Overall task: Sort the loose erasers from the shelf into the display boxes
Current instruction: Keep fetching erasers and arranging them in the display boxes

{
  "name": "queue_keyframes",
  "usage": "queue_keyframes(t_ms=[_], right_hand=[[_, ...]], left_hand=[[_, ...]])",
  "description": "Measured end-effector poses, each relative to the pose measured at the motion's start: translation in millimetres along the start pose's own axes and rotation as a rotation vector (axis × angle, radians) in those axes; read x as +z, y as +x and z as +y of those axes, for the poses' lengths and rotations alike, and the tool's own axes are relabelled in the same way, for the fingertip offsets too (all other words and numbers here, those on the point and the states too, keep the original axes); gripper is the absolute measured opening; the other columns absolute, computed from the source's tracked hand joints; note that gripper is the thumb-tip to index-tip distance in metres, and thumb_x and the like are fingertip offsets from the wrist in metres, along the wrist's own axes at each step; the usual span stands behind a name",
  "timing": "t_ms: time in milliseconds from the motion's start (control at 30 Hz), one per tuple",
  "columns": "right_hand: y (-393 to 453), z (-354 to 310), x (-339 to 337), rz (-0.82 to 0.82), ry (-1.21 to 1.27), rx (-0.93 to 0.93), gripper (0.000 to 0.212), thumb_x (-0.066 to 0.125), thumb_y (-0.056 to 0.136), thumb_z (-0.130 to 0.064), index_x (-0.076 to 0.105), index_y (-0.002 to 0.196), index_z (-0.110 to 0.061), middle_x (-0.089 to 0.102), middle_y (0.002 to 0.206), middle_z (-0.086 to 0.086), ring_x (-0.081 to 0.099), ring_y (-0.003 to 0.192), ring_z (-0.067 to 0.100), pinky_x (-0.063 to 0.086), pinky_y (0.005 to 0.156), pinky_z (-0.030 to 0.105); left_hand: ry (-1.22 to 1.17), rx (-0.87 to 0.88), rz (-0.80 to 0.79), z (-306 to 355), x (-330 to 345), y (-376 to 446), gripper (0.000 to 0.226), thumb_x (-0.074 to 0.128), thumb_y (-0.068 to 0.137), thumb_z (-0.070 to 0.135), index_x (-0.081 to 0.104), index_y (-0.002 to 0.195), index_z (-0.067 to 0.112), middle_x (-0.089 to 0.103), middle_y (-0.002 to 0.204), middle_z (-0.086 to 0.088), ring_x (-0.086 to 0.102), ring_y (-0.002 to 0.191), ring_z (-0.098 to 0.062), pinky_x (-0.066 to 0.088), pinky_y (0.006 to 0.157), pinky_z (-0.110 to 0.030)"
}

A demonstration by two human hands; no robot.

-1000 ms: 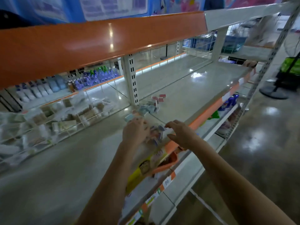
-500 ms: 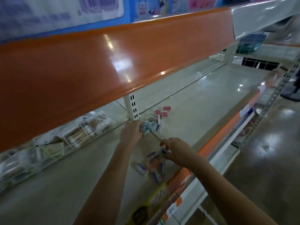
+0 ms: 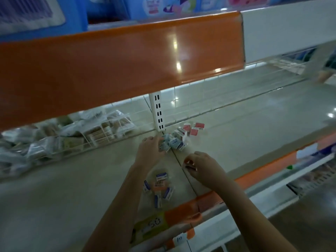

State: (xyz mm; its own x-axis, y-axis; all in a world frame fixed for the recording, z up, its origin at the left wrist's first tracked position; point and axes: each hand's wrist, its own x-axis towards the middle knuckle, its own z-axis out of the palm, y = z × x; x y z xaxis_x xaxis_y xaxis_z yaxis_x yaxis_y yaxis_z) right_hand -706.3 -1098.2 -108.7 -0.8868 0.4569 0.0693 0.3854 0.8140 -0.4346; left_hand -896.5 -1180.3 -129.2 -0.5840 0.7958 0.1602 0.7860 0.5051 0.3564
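Yellow price tag (image 3: 152,224) on the orange front rail (image 3: 183,213) of the near shelf, bottom centre: large dark digits "50"; smaller print to their left blurred, unreadable.

Small white tag (image 3: 179,239) just below it, on the rail of the shelf underneath: handwritten "10", though the strokes are faint.

Top left, a white label (image 3: 27,11) carries barcode stripes; no digits legible.

Blue packs (image 3: 163,6) along the top edge: coloured print and pictures, wording too blurred to make out.

Eraser wrappers (image 3: 161,176) on the shelf: blue-and-white print, text too small to read.
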Motion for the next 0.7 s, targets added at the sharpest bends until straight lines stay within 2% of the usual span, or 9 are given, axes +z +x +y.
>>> queue_keyframes(t_ms=[67,133,233,333,433,567,700], right_hand=[[-0.6,4.6,-3.4,0.006,0.036,-0.043,0.025,0.056,0.091,-0.024,0.061,0.114,-0.015,0.058,0.106,0.004,0.054,0.099,0.017,0.048,0.086,0.029],[-1.2,5.6,-5.8,0.02,0.101,-0.082,0.025,0.057,0.09,-0.023,0.061,0.113,-0.016,0.059,0.105,0.003,0.055,0.097,0.016,0.048,0.085,0.028],[-3.6,-3.1,-5.5,0.049,0.222,-0.145,0.023,0.062,0.087,-0.022,0.062,0.11,-0.017,0.058,0.102,0.0,0.054,0.088,0.011,0.046,0.079,0.022],[-8.6,-20.2,-4.7,0.057,0.314,-0.222,0.023,0.064,0.086,-0.021,0.063,0.108,-0.019,0.054,0.099,-0.01,0.054,0.084,0.004,0.043,0.074,0.011],[-14.3,-44.8,-4.0,0.04,0.417,-0.315,0.024,0.066,0.084,-0.015,0.063,0.107,-0.021,0.054,0.101,-0.011,0.057,0.088,0.004,0.045,0.077,0.009],[-20.6,-88.9,1.0,0.005,0.458,-0.422,0.025,0.066,0.083,-0.01,0.064,0.106,-0.018,0.056,0.101,-0.007,0.058,0.09,0.008,0.048,0.08,0.014],[-29.1,-138.1,13.1,-0.032,0.45,-0.544,0.022,0.065,0.084,-0.01,0.065,0.105,-0.019,0.056,0.099,-0.008,0.058,0.087,0.008,0.048,0.078,0.014]], left_hand=[[-0.251,-0.042,0.016,4.9,-7.1,-13.0,0.039,0.068,0.083,0.027,0.058,0.121,0.026,0.06,0.108,0.003,0.057,0.089,-0.009,0.043,0.073,-0.019],[-0.58,-0.093,0.027,12.2,-16.7,-31.8,0.029,0.07,0.083,0.024,0.06,0.107,0.036,0.064,0.098,0.015,0.061,0.082,0.0,0.044,0.067,-0.01],[-1.059,-0.155,0.082,19.2,-28.5,-68.0,0.028,0.071,0.08,0.006,0.061,0.097,0.026,0.07,0.094,0.013,0.066,0.091,-0.006,0.05,0.072,-0.014],[-1.32,-0.194,0.163,18.9,-40.9,-105.3,0.024,0.069,0.075,0.005,0.06,0.094,0.017,0.071,0.1,0.004,0.066,0.097,-0.015,0.052,0.079,-0.022],[-1.458,-0.221,0.198,12.1,-52.6,-140.7,0.023,0.068,0.071,0.005,0.06,0.09,0.017,0.07,0.1,0.002,0.065,0.101,-0.021,0.052,0.082,-0.025],[-1.518,-0.196,0.225,-6.0,-73.0,-183.7,0.025,0.063,0.078,0.001,0.053,0.099,0.011,0.069,0.104,0.001,0.063,0.103,-0.018,0.052,0.085,-0.026],[-1.499,-0.187,0.33,-30.4,-96.4,-232.1,0.025,0.063,0.079,0.008,0.056,0.102,0.014,0.066,0.113,-0.002,0.061,0.108,-0.02,0.05,0.088,-0.027]])
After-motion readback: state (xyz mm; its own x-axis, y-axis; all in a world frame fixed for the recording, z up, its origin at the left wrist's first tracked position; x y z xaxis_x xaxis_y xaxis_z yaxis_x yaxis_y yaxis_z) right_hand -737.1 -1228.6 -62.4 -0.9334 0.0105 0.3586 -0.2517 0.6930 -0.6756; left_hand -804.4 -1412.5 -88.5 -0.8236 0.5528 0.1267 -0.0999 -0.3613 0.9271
